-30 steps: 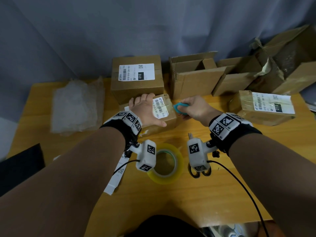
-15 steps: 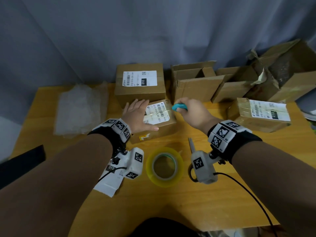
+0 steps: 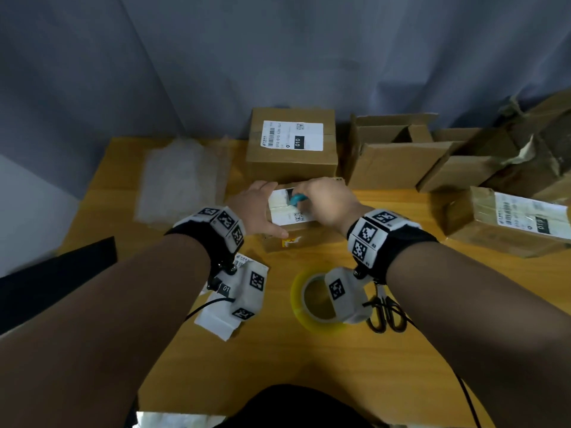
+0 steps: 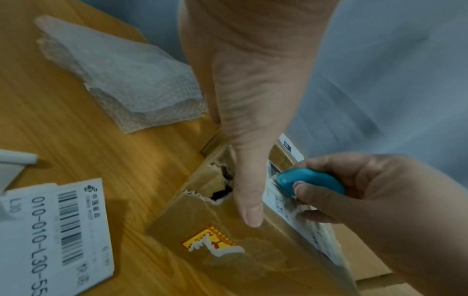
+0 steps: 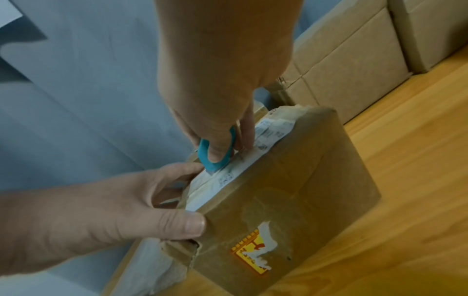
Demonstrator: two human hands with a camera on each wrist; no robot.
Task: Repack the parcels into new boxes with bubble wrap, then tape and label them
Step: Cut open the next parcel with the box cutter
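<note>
A small worn brown parcel [image 3: 296, 240] [image 4: 228, 250] [image 5: 291, 200] lies mid-table, with a white label on top and a torn yellow sticker on its front. My left hand [image 3: 256, 208] [image 5: 101, 210] grips its torn left end, thumb on the front face and fingers round the far side. My right hand [image 3: 327, 202] [image 4: 380, 210] pinches a small teal cutter [image 3: 298, 199] [image 4: 311, 179] [image 5: 205, 158]. The cutter's tip is pressed onto the label along the parcel's top seam. The label is scored and crumpled behind the cutter.
A taped, labelled box [image 3: 292, 149] stands just behind the parcel, with open empty cartons [image 3: 392, 159] to its right. Another labelled parcel [image 3: 506, 220] sits at far right. Bubble wrap [image 3: 179, 180] lies at the left. A tape roll [image 3: 309, 324], scissors [image 3: 386, 316] and spare labels [image 3: 216, 322] lie near me.
My right hand has brought the teal cutter from beside the parcel's right end onto its top label. My left hand has slid from lying over the label to the parcel's left end.
</note>
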